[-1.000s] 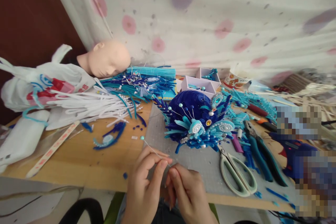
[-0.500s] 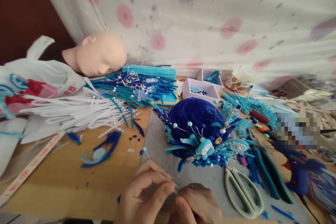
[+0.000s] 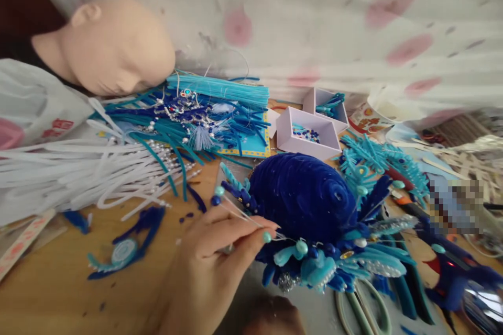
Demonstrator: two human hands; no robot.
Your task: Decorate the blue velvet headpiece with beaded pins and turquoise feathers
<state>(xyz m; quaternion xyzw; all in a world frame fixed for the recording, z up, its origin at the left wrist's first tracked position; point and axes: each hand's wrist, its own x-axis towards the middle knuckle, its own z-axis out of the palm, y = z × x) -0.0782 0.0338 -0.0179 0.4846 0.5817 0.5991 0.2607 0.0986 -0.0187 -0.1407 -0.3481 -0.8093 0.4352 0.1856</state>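
My left hand (image 3: 214,256) pinches thin wires tipped with a light-blue and a dark-blue bead (image 3: 216,200). Its fingertips are at the left front of a dark-blue velvet-covered hairpiece (image 3: 298,201), close to the bead sprays there. Around the hairpiece's front sit turquoise chenille flowers (image 3: 318,269), pearled petals and silver pieces. Only part of my right hand (image 3: 275,316) shows, low at the bottom edge beneath the hairpiece. Its fingers are hidden, and whether it touches the hairpiece from below I cannot make out.
Green-handled scissors (image 3: 363,309), pliers (image 3: 412,288) and a blue glue gun (image 3: 451,261) lie to the right. Lilac boxes (image 3: 308,138) of beads stand behind. White chenille strips (image 3: 78,172), a mannequin head (image 3: 118,47) and a loose chenille ornament (image 3: 126,251) are at left.
My left hand has risen with the beaded wires to the hairpiece's front. My right hand has parted from it and dropped lower. The hairpiece now tips forward, and the view has shifted closer.
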